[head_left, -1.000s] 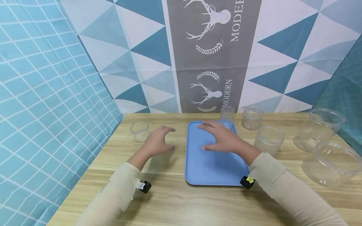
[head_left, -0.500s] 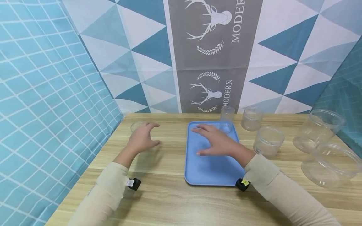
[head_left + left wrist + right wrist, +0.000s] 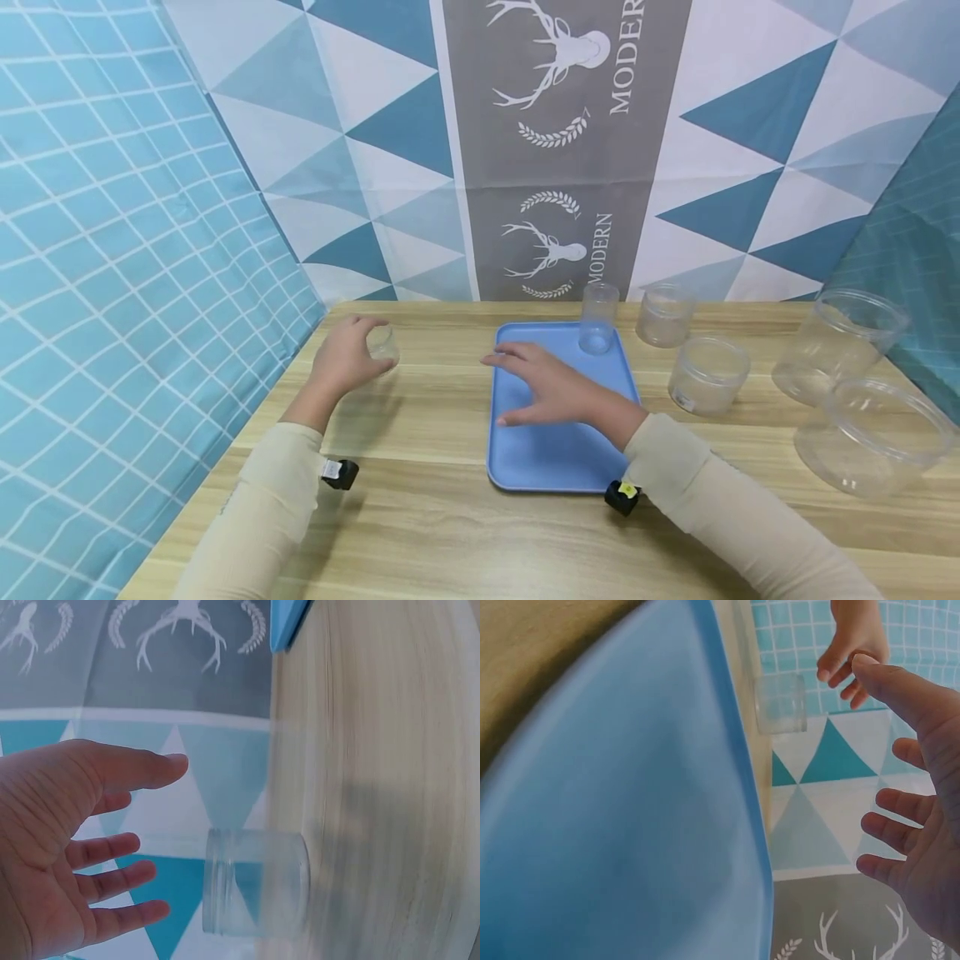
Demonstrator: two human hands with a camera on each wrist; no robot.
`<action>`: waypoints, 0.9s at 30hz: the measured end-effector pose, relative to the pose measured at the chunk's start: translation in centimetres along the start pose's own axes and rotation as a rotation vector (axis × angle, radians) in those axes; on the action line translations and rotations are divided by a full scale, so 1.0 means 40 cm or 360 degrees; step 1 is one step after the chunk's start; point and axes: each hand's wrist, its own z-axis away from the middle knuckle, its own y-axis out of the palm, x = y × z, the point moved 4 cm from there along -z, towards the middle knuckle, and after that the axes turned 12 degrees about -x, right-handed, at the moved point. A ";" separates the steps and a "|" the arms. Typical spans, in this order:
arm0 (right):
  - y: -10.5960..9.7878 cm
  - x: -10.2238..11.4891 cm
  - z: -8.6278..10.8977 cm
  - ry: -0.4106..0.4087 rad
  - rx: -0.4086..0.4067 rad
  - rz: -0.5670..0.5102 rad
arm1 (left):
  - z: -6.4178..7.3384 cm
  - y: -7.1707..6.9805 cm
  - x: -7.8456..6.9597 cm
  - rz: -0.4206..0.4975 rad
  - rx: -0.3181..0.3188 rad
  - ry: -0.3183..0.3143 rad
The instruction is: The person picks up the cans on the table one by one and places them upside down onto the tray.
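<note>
A small clear plastic jar (image 3: 259,883) stands upright on the table at the far left. My left hand (image 3: 345,354) is just above and in front of it, thumb and fingers spread apart. In the left wrist view a gap shows between the fingertips (image 3: 161,909) and the jar, and nothing is in the hand. My right hand (image 3: 551,387) hovers over the blue tray (image 3: 525,458), thumb parted from the fingers, holding nothing. At the tray's far right corner stands a narrow clear cylinder (image 3: 597,321). The right wrist view shows the jar beyond the tray's rim, below the left hand.
On the right of the wooden table (image 3: 450,533) are more clear jars: a small one (image 3: 666,317) at the back, a medium one (image 3: 708,375), a tall one (image 3: 836,350) and a wide one (image 3: 870,437). Patterned cloth (image 3: 405,167) backs the table; blue checked cloth (image 3: 135,275) borders its left.
My left hand has moved left and now overlaps the small jar. The right hand has drifted left and slightly nearer over the tray, uncovering the narrow cylinder. Jars and tray stay put.
</note>
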 end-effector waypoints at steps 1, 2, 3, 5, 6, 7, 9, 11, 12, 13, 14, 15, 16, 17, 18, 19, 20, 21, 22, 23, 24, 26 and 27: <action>0.006 0.001 -0.002 0.0001 0.0009 -0.0006 | -0.001 0.000 0.007 0.0003 -0.0002 -0.0014; 0.011 0.002 -0.003 0.0002 0.0017 -0.0004 | -0.002 0.001 0.013 0.0001 -0.0004 -0.0025; 0.016 0.002 -0.005 0.0003 0.0022 -0.0001 | -0.003 0.002 0.018 0.0002 -0.0003 -0.0035; 0.023 0.004 -0.008 0.0000 0.0027 0.0006 | -0.005 0.003 0.027 0.0002 -0.0007 -0.0051; 0.026 0.005 -0.009 0.0000 0.0031 0.0013 | -0.007 0.004 0.032 0.0003 -0.0008 -0.0059; 0.029 0.007 -0.010 -0.0002 0.0035 0.0017 | -0.008 0.004 0.035 0.0001 -0.0009 -0.0064; 0.034 0.010 -0.012 -0.0008 0.0041 0.0012 | -0.010 0.006 0.042 -0.0005 -0.0007 -0.0070; 0.040 0.012 -0.012 -0.0006 0.0052 0.0004 | -0.014 0.009 0.048 -0.0014 -0.0003 -0.0073; 0.042 0.014 -0.013 -0.0005 0.0053 -0.0010 | -0.017 0.012 0.051 -0.0019 0.0001 -0.0072; 0.045 0.016 -0.014 -0.0009 0.0054 -0.0015 | -0.019 0.014 0.055 -0.0024 0.0004 -0.0074; 0.047 0.017 -0.015 -0.0015 0.0051 -0.0020 | -0.022 0.016 0.058 -0.0033 0.0010 -0.0077; 0.050 0.018 -0.017 -0.0015 0.0053 -0.0022 | -0.025 0.018 0.060 -0.0039 0.0017 -0.0081; 0.054 0.018 -0.019 -0.0018 0.0055 -0.0022 | -0.028 0.020 0.063 -0.0048 0.0028 -0.0088; 0.057 0.019 -0.021 -0.0025 0.0054 -0.0019 | -0.031 0.021 0.065 -0.0054 0.0041 -0.0096; 0.061 0.020 -0.023 -0.0028 0.0055 -0.0017 | -0.033 0.023 0.066 -0.0060 0.0055 -0.0106; 0.065 0.020 -0.026 -0.0034 0.0058 -0.0012 | -0.036 0.024 0.067 -0.0064 0.0071 -0.0119; 0.068 0.021 -0.029 -0.0038 0.0060 -0.0015 | -0.038 0.026 0.068 -0.0071 0.0086 -0.0128; 0.072 0.022 -0.032 -0.0039 0.0066 -0.0019 | -0.040 0.027 0.069 -0.0074 0.0101 -0.0138; 0.076 0.023 -0.036 -0.0044 0.0070 -0.0019 | -0.043 0.029 0.070 -0.0079 0.0116 -0.0148; 0.079 0.025 -0.039 -0.0044 0.0077 -0.0025 | -0.045 0.030 0.071 -0.0081 0.0130 -0.0157; 0.083 0.026 -0.042 -0.0046 0.0085 -0.0029 | -0.047 0.032 0.072 -0.0082 0.0141 -0.0164; 0.092 0.029 -0.048 -0.0051 0.0108 -0.0038 | -0.051 0.035 0.076 -0.0085 0.0162 -0.0178; 0.096 0.030 -0.051 -0.0050 0.0121 -0.0038 | -0.052 0.037 0.079 -0.0085 0.0172 -0.0187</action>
